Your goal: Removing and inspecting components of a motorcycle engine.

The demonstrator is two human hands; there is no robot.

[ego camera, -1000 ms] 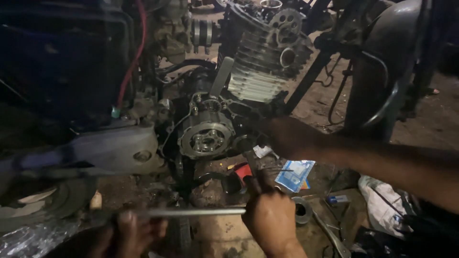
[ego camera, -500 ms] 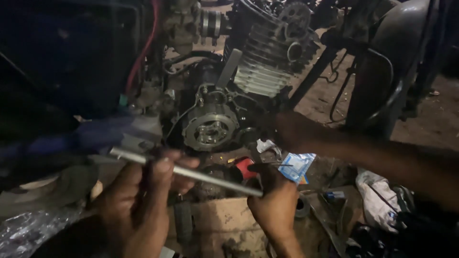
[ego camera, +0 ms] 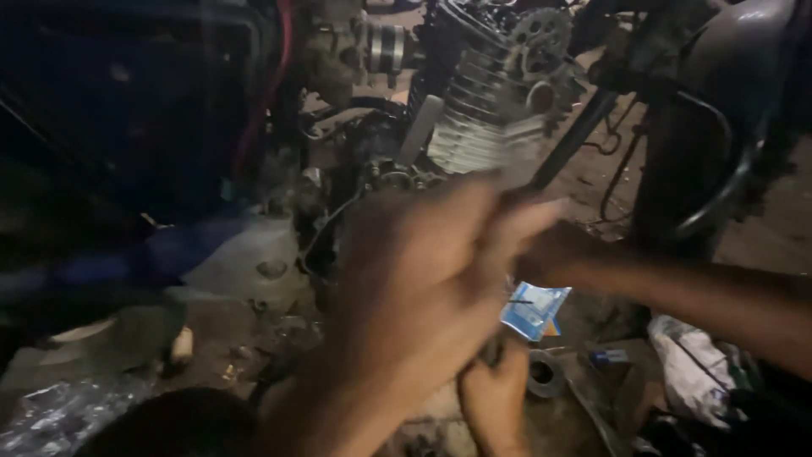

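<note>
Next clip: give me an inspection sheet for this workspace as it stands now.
Surface: dirt ground, dim and littered.
Job's things: motorcycle engine with finned cylinder, partly hidden by the hands.
Clutter: small blue packet; white rag; dark ring.
Grippers: left hand raised, blurred, grip unclear; right hand low beneath it, fingers curled, contents not visible. Another person's arm reaches in from the right.
Cables: red cable beside the engine.
Surroundings: dark tyre at right.
</note>
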